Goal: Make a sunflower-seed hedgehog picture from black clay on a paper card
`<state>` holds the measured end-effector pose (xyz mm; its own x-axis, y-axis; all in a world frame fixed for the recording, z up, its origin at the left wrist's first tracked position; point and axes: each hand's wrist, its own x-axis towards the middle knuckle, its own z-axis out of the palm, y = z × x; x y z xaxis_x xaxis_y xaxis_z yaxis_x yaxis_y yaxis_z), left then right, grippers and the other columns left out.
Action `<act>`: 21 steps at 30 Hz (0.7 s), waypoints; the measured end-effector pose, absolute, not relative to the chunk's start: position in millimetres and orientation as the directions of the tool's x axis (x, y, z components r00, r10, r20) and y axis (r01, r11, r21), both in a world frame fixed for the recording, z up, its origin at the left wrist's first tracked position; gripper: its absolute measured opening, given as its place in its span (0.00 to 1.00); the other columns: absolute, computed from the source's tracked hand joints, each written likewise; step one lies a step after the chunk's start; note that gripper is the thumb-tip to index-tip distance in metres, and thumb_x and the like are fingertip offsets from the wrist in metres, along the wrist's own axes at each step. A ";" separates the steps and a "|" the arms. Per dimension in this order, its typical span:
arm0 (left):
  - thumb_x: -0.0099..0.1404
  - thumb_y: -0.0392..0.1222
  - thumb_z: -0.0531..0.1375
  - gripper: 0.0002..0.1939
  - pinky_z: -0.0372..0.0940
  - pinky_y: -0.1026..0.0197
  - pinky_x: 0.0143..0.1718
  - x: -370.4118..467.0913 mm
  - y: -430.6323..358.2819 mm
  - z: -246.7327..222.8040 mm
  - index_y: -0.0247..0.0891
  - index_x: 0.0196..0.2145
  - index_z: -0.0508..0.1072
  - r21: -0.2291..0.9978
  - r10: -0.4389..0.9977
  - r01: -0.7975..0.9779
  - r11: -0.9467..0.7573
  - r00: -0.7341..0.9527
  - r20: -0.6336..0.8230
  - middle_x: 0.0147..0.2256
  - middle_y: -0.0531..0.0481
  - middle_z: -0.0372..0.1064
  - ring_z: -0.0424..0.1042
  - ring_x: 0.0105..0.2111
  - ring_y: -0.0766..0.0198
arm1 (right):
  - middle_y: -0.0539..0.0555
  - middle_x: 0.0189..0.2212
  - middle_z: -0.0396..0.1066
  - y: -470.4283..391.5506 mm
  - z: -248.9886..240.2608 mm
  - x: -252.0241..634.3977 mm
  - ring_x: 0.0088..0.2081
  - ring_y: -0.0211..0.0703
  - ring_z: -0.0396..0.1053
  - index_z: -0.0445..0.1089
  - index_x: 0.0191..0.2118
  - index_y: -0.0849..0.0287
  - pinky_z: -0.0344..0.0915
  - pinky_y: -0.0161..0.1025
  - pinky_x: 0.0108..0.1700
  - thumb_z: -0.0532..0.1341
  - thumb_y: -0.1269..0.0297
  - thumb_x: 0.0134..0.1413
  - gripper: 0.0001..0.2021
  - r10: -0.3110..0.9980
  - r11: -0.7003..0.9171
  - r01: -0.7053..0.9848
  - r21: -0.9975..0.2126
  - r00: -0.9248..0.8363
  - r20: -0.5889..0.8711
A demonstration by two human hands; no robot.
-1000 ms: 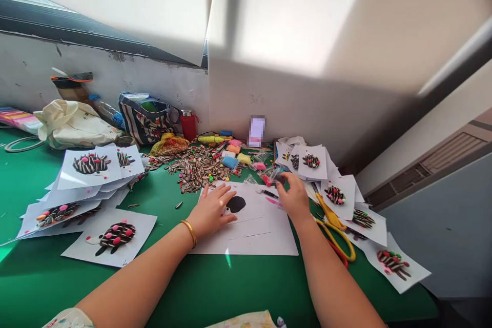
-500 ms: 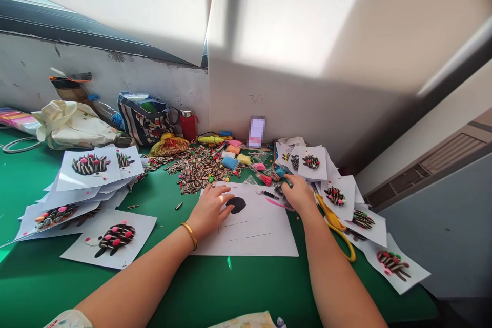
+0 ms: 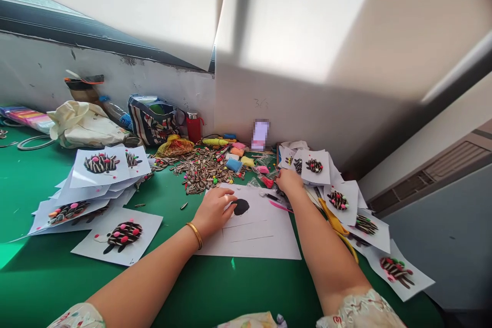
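Observation:
A white sheet with thin drawn lines lies on the green table. Near its top is a flat black oval. My left hand, with a gold bangle at the wrist, rests on the sheet's left part, fingers apart beside the oval, holding nothing. My right hand is past the sheet's upper right corner, among small bags of coloured clay; its fingertips are bent down, and what they touch is hidden. A black pen and a pink strip lie on the sheet just left of the right wrist.
Striped seeds are heaped behind the sheet, beside blue clay. Hedgehog cards stand stacked at left and right. Yellow scissors lie by my right forearm. A red bottle and bags line the wall.
My right hand has moved slightly up and left, its fingers now reaching down among the clay bags. My left hand stays on the sheet. The whole view has shifted a little.

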<state>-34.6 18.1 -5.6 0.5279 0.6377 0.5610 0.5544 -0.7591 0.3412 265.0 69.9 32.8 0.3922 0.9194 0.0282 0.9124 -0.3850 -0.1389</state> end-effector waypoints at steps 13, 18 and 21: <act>0.70 0.44 0.54 0.10 0.67 0.53 0.50 -29.8 5.9 6.7 0.41 0.45 0.71 0.737 0.791 0.292 -0.610 0.279 0.544 0.44 0.46 0.71 0.71 0.47 0.59 | 0.51 0.35 0.72 -20.7 31.8 186.0 0.35 0.42 0.69 0.67 0.40 0.54 0.64 0.38 0.39 0.55 0.62 0.60 0.06 0.944 0.299 0.561 -0.772 -0.055 0.326; 0.69 0.44 0.56 0.08 0.69 0.57 0.44 -26.6 3.5 4.1 0.40 0.43 0.70 0.840 0.829 0.115 -0.530 0.279 0.485 0.42 0.46 0.70 0.71 0.42 0.61 | 0.52 0.38 0.70 -32.3 18.1 171.2 0.39 0.42 0.67 0.68 0.39 0.55 0.63 0.40 0.42 0.56 0.67 0.59 0.05 0.927 0.364 0.519 -0.773 -0.125 0.353; 0.69 0.42 0.56 0.05 0.68 0.57 0.44 -25.5 2.5 5.7 0.40 0.39 0.70 0.812 0.799 0.149 -0.564 0.345 0.492 0.41 0.47 0.69 0.70 0.42 0.61 | 0.51 0.36 0.69 -33.6 18.0 173.0 0.38 0.42 0.66 0.68 0.39 0.55 0.62 0.39 0.41 0.56 0.69 0.59 0.05 0.914 0.402 0.519 -0.754 -0.173 0.368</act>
